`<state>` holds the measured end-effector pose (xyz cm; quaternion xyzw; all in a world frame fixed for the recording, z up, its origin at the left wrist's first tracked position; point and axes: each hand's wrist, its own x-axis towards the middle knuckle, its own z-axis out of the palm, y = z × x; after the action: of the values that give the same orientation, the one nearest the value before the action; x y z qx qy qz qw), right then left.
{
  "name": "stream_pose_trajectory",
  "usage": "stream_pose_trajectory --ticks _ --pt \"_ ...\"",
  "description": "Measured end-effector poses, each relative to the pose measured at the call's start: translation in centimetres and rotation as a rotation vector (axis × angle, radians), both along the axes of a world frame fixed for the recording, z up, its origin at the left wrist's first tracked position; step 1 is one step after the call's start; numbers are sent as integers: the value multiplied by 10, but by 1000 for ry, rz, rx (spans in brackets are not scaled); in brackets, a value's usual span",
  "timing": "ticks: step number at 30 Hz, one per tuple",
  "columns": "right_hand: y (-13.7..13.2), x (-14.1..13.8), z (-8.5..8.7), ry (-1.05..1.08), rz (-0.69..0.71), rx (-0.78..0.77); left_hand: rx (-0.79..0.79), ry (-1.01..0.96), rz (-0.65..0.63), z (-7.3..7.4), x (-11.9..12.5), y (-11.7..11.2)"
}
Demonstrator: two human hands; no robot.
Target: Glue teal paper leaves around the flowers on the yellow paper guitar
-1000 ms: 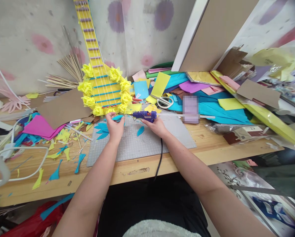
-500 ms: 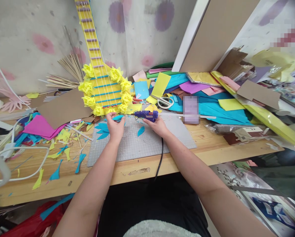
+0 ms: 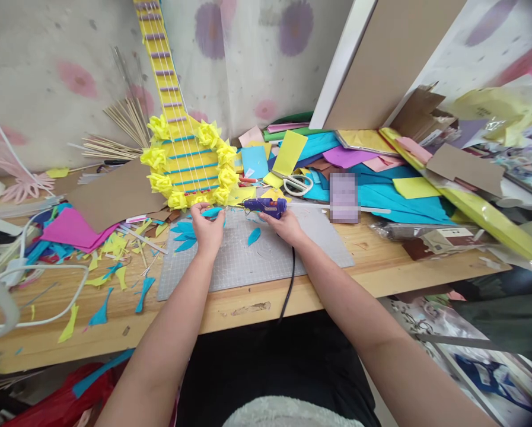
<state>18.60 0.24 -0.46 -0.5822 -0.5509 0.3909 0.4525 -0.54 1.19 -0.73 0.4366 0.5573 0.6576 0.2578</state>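
Note:
My left hand [image 3: 207, 228] pinches a small blue paper petal [image 3: 213, 212] just below the yellow paper guitar [image 3: 188, 163], whose round body is ringed with yellow paper flowers. My right hand [image 3: 286, 227] grips a purple glue gun [image 3: 266, 205], its nozzle pointing left toward the petal. The gun's black cord [image 3: 289, 284] runs down over the table edge. Both hands rest over a grey cutting mat [image 3: 248, 261]. A loose blue petal [image 3: 254, 236] lies on the mat between my hands, and more blue petals [image 3: 184, 235] lie left of my left hand.
Sheets of coloured paper [image 3: 372, 184] and white scissors [image 3: 296, 184] pile up behind the mat. Paper scraps [image 3: 110, 267] litter the wooden table [image 3: 381, 267] at left, beside brown cardboard [image 3: 114, 196], wooden sticks [image 3: 123, 127] and a white cable [image 3: 47, 296]. A large board [image 3: 381, 59] leans on the wall.
My right hand and the glue gun have shifted slightly to the right. My left hand holds the petal in the same spot.

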Motion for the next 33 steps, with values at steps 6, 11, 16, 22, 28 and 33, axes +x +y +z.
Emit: stream_pose_trajectory --ticks 6,11,16,22,28,33 --pt "2 1 -5 -14 -4 -2 -5 -19 4 0 0 0" --pt "3 2 -9 -36 -2 -8 3 -73 -3 2 1 -1" --pt "1 1 -6 -54 -10 -2 -28 -182 -8 6 3 -3" --pt "0 5 -4 -148 -15 10 -69 -304 42 13 4 -4" --pt "1 7 -2 -426 83 17 -65 -380 69 11 0 -1" --pt "1 6 8 -656 132 -37 -114 -590 87 23 -4 6"
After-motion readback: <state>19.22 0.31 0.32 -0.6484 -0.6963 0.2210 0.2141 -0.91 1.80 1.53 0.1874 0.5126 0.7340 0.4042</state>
